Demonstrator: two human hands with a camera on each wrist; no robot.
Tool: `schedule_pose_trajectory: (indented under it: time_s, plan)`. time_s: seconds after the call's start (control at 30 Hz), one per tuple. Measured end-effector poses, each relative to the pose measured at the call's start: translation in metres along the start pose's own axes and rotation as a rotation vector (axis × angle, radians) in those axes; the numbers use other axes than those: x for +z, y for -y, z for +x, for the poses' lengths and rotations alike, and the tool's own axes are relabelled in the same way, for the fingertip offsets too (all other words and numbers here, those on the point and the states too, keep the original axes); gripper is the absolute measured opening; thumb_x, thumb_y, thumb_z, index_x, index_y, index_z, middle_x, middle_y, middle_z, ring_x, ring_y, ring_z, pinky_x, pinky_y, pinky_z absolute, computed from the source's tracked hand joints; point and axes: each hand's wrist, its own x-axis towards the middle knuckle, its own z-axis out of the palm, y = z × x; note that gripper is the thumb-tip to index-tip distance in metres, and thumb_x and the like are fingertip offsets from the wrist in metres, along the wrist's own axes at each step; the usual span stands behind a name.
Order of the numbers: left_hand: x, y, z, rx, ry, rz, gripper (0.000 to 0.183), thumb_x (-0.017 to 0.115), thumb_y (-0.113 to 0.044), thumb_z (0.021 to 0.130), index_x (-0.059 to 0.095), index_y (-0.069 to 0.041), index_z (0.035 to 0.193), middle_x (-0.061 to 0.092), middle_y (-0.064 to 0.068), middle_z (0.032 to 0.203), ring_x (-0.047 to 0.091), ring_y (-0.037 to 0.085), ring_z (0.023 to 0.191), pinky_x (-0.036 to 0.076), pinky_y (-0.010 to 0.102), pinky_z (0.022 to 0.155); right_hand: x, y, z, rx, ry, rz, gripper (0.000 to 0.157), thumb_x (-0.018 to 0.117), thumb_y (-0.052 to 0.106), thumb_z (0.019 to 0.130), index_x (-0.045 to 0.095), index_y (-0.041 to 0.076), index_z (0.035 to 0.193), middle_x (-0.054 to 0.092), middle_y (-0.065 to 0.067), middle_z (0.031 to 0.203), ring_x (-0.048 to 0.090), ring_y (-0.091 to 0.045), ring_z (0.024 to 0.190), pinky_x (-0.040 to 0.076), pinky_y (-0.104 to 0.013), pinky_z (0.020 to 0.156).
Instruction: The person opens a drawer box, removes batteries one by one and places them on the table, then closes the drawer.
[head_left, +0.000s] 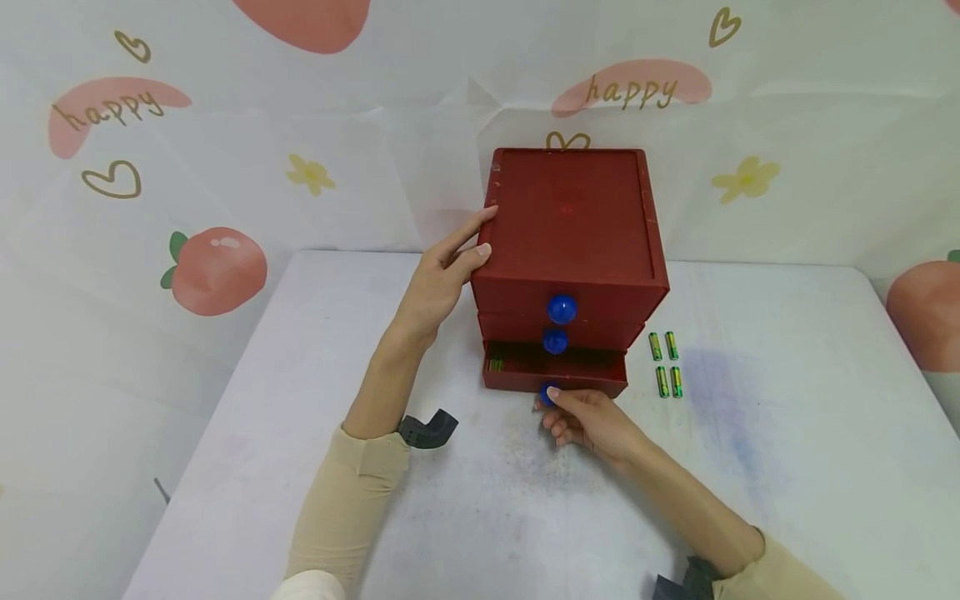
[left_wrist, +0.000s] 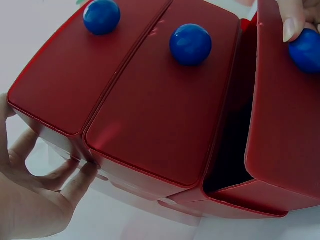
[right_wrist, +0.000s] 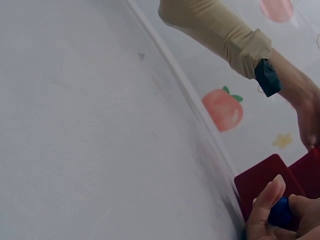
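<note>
A dark red cabinet of three stacked drawers (head_left: 570, 217) stands at the back of the table, each drawer with a round blue knob. Its bottom drawer (head_left: 517, 382) is pulled partly out, and several green batteries (head_left: 496, 364) lie inside at the left. My right hand (head_left: 596, 423) pinches the bottom drawer's blue knob (left_wrist: 306, 50) between thumb and fingers. My left hand (head_left: 438, 283) rests on the cabinet's left side, fingers spread, with thumb and a fingertip at the top edge. In the left wrist view its fingers (left_wrist: 82, 180) touch the side wall.
Several green batteries (head_left: 665, 365) lie in two short rows on the white table (head_left: 465, 533), just right of the cabinet. A patterned white cloth (head_left: 420, 100) hangs behind. A purple stain (head_left: 720, 400) marks the table at the right.
</note>
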Motion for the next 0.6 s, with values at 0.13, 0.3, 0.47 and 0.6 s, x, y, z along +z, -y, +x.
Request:
schedule_pose_trajectory:
  time_s: [0.13,0.3,0.47,0.6]
  plan:
    - [0.0,0.0,0.0,-0.001,0.0,-0.006,0.047,0.049,-0.02,0.105,0.043,-0.019,0.152,0.04,-0.004,0.155,0.044,0.012,0.136,0.035,0.036,0.113,0.002,-0.002,-0.004,0.004,0.005,-0.001,0.05,0.055,0.034,0.103,0.06,-0.014,0.118,0.065,-0.008,0.085,0.059,-0.009,0.069,0.056,-0.021,0.069]
    - [-0.001,0.001,0.0,0.004,-0.004,-0.019,0.047,0.05,-0.02,0.105,0.044,-0.019,0.151,0.041,-0.004,0.154,0.044,0.012,0.136,0.037,0.036,0.112,0.004,-0.005,-0.009,0.008,0.014,0.008,0.05,0.055,0.034,0.103,0.06,-0.013,0.118,0.066,-0.006,0.084,0.06,-0.009,0.069,0.056,-0.021,0.069]
    - [-0.001,0.002,0.0,0.001,-0.006,-0.023,0.047,0.051,-0.021,0.104,0.045,-0.02,0.151,0.041,-0.006,0.154,0.045,0.012,0.135,0.037,0.036,0.112,0.008,-0.009,-0.015,0.012,0.02,0.013,0.049,0.055,0.033,0.103,0.059,-0.013,0.12,0.066,-0.004,0.083,0.06,-0.008,0.069,0.056,-0.02,0.069]
    - [0.0,0.002,0.0,0.002,-0.004,-0.02,0.047,0.051,-0.022,0.104,0.045,-0.02,0.151,0.04,-0.006,0.154,0.044,0.012,0.136,0.037,0.036,0.112,0.01,-0.012,-0.019,0.024,0.025,0.011,0.049,0.055,0.033,0.103,0.06,-0.013,0.12,0.065,-0.005,0.084,0.059,-0.009,0.069,0.055,-0.02,0.069]
